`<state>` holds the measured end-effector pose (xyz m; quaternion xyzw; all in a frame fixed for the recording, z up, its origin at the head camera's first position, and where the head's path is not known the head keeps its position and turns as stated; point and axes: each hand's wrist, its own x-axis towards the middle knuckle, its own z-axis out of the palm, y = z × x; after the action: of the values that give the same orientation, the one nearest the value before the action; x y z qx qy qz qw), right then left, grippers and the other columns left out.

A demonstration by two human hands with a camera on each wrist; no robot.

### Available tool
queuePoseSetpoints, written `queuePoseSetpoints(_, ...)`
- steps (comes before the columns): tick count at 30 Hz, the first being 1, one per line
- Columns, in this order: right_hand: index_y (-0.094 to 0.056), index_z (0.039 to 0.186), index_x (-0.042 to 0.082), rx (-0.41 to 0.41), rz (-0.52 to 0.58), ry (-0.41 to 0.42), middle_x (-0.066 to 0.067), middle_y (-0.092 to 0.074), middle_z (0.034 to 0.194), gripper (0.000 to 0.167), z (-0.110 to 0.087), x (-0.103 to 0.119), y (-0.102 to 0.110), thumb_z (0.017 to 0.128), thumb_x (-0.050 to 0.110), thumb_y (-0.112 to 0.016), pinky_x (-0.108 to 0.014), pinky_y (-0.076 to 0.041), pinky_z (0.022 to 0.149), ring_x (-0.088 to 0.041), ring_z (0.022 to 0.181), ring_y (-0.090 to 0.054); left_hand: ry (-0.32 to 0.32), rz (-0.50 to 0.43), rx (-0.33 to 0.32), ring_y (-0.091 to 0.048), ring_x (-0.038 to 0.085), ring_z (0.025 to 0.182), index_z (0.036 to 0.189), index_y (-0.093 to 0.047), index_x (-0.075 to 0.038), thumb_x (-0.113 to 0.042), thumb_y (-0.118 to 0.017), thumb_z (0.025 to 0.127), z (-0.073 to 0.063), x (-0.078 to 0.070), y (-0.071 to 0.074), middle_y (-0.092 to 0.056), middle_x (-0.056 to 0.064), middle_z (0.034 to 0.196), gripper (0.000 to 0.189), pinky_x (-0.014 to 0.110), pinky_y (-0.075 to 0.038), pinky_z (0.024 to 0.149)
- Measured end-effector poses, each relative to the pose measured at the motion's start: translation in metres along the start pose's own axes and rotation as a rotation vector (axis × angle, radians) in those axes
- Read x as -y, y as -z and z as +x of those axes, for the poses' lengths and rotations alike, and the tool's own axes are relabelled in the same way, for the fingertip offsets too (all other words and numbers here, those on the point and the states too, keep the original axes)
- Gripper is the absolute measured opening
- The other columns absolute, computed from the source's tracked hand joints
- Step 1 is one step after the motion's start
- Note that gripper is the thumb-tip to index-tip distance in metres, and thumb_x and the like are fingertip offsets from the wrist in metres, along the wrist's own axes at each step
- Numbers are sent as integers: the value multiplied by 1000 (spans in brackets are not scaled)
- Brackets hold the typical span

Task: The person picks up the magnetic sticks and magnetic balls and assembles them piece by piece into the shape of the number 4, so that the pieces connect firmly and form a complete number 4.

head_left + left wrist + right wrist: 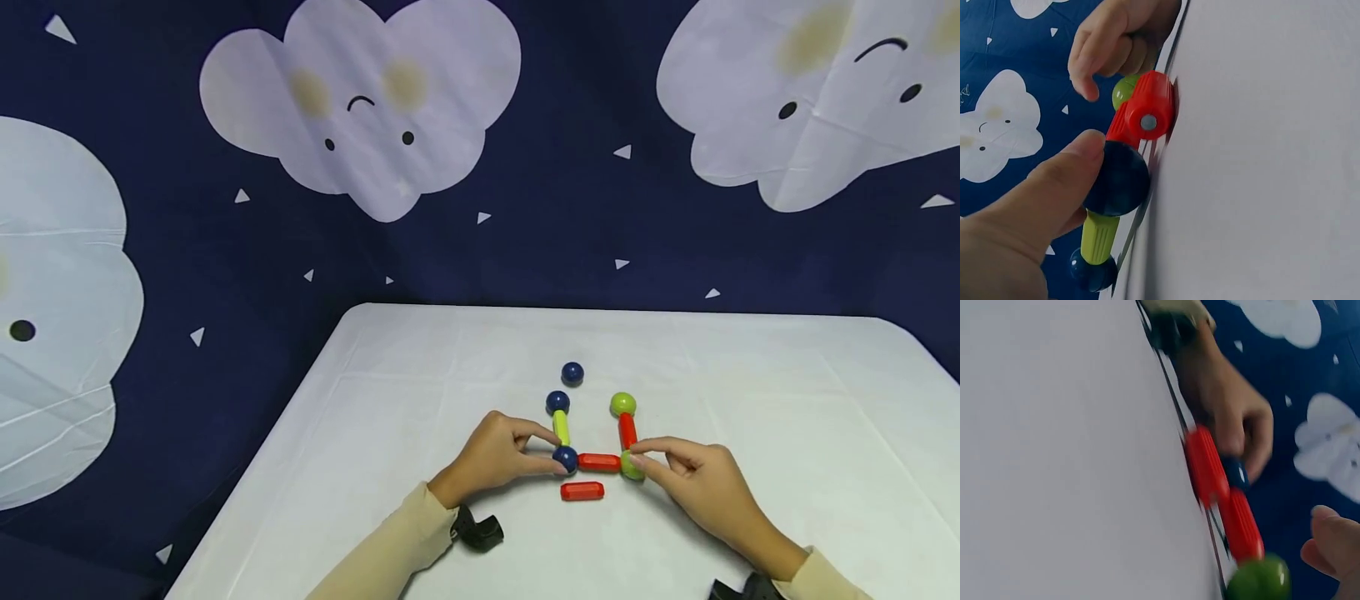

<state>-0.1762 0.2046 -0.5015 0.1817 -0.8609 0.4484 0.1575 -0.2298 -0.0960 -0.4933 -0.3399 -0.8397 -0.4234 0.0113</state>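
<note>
On the white table, magnetic rods and balls form a U. My left hand (498,454) pinches the blue corner ball (1117,180) between thumb and index finger. From that ball a yellow-green rod (561,427) runs back to another blue ball (557,402), and a red rod (598,462) runs right to a green corner ball (632,467). Another red rod (627,431) leads back to a second green ball (622,404). My right hand (697,479) is beside the green corner ball; its thumb and finger stand apart from it in the right wrist view.
A loose red rod (582,491) lies just in front of the joined one, its metal end facing the left wrist camera. One loose blue ball (572,373) rests farther back. Behind the table (787,375) hangs a dark blue cloth with clouds (367,100).
</note>
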Motion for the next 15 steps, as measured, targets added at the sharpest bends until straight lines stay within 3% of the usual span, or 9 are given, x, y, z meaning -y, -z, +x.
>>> queuePoseSetpoints(5, -78, 102, 27, 89, 60, 184, 22, -33, 54, 25, -12, 10, -12, 82, 13, -87, -13, -25, 41, 12, 51, -25, -9, 16, 1, -30, -2, 50, 99, -81, -19, -39, -92, 75, 1, -1, -3, -35, -15, 53, 33, 21, -22, 46)
queuePoseSetpoints(8, -79, 105, 24, 125, 76, 249, 21, -34, 54, 29, -15, 10, -19, 81, 11, -88, -11, -24, 43, 14, 53, -25, -10, 16, -4, -31, -2, 50, 99, -81, -19, -38, -92, 75, 1, -1, -3, -36, -15, 53, 32, 21, -23, 46)
queuePoseSetpoints(15, -79, 115, 25, 169, 17, 225, 25, -30, 58, 33, -14, 12, -26, 83, 22, -87, -12, -22, 44, 12, 52, -24, -10, -34, -13, -29, -1, 50, 98, -81, -21, -37, -92, 76, 0, 2, -5, -33, -13, 53, 30, 21, -23, 47)
